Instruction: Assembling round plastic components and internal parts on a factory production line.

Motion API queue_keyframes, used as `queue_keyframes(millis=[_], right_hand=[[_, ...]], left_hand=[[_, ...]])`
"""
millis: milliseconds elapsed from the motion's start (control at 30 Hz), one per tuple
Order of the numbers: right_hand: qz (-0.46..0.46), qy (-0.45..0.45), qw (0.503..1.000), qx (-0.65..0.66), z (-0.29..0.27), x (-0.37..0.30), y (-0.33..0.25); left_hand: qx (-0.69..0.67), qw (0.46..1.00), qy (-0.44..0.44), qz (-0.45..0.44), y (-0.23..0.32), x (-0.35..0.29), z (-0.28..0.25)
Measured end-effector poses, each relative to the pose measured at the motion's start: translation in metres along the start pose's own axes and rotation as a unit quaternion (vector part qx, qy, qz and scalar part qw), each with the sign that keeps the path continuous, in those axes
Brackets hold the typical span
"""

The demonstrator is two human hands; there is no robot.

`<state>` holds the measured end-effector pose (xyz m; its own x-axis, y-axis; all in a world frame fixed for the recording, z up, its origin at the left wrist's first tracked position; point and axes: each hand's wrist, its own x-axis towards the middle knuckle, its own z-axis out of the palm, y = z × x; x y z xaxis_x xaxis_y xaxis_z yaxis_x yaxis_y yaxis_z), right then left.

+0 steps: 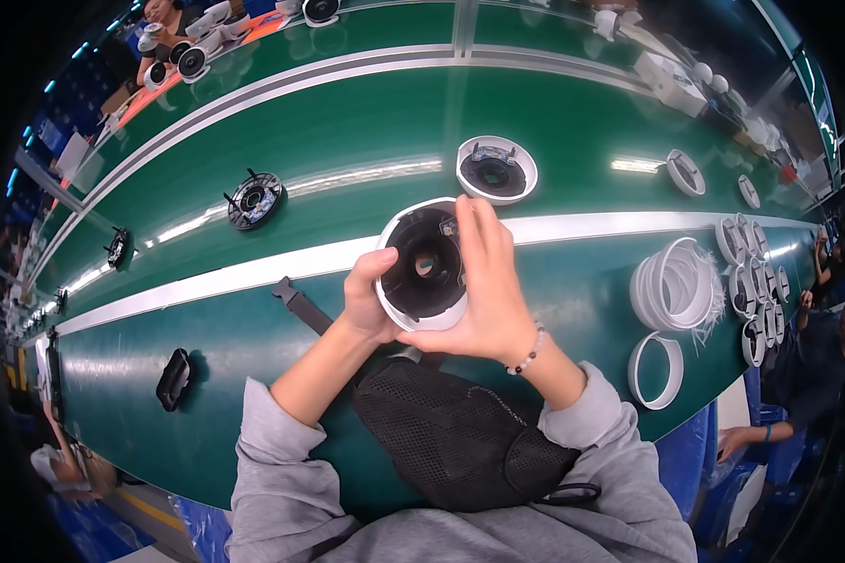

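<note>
Between my two hands is a round white housing with a black inner part and a round hole at its middle. My left hand grips its left side, thumb on the rim. My right hand wraps the right side, with its fingers reaching over the rim and its thumb below. A small circuit piece shows inside near the right fingers. Just beyond my hands, a similar white housing with a black inside and circuit board sits on the green belt. A black mesh bag lies on the table below my wrists.
White rings are stacked at the right, beside a single ring and several white round parts. Black round assemblies sit along the belt. A black part and a strap lie on the table. Other people work around.
</note>
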<state>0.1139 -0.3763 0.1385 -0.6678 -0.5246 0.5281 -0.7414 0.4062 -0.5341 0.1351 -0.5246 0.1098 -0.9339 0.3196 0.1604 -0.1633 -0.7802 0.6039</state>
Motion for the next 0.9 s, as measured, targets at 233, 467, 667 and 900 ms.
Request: queue_keyframes(millis=[233, 467, 667, 900], right_hand=[[-0.019, 0.099, 0.995, 0.008, 0.015, 0.002, -0.004], [-0.016, 0.059, 0.998, 0.021, 0.013, -0.020, 0.016], [0.054, 0.054, 0.982, -0.172, -0.063, -0.070, 0.001], [0.375, 0.070, 0.861, -0.337, -0.107, -0.157, 0.034]], left_hand=[[-0.027, 0.997, 0.045, 0.062, 0.005, -0.001, 0.013], [-0.007, 0.988, 0.137, 0.072, 0.018, 0.023, -0.033], [0.061, 0.958, 0.273, 0.059, 0.071, 0.065, -0.147], [0.546, 0.732, 0.359, 0.192, 0.099, 0.071, -0.229]])
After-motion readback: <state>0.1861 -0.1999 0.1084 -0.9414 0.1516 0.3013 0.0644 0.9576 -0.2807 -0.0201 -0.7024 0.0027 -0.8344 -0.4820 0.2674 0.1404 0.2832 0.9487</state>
